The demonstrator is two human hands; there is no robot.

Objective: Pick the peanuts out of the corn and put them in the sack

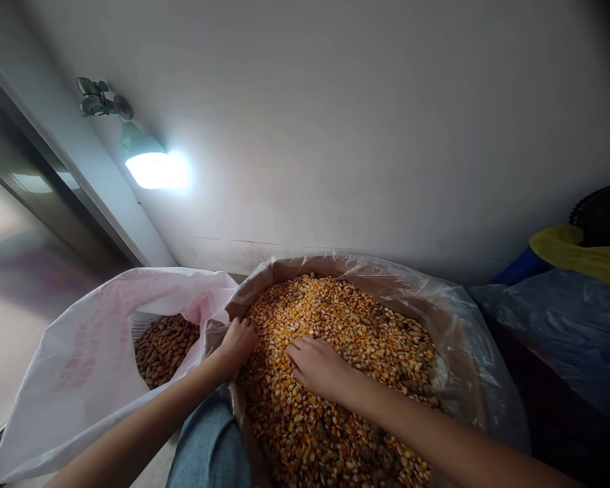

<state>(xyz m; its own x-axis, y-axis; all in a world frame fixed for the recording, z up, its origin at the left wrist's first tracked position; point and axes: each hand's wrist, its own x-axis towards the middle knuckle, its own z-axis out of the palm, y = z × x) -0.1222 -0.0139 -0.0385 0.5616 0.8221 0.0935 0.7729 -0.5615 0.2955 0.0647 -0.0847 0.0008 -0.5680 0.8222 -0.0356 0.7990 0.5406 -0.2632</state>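
Observation:
A large carton (465, 379) with a clear plastic liner holds a heap of yellow-orange corn kernels (330, 305), mixed with paler, longer pieces. My right hand (318, 366) rests palm down on the corn, its fingers bent a little and the thumb apart from them. Over at the carton's left rim, my left hand (240, 340) has its fingers curled in at the edge of the corn; whatever they hold is hidden. Left of the carton stands a white plastic bag (89, 346) with faded red print. Brown lumps (165, 349) that look like unshelled peanuts lie inside it.
A lit bulb (147, 166) hangs from a fitting on the pale wall (335, 135). To the right are bluish plastic sheeting (559, 325), a yellow strip (584, 254) and a dark round mesh object (602, 210). My denim-covered knee (211, 444) sits between bag and carton.

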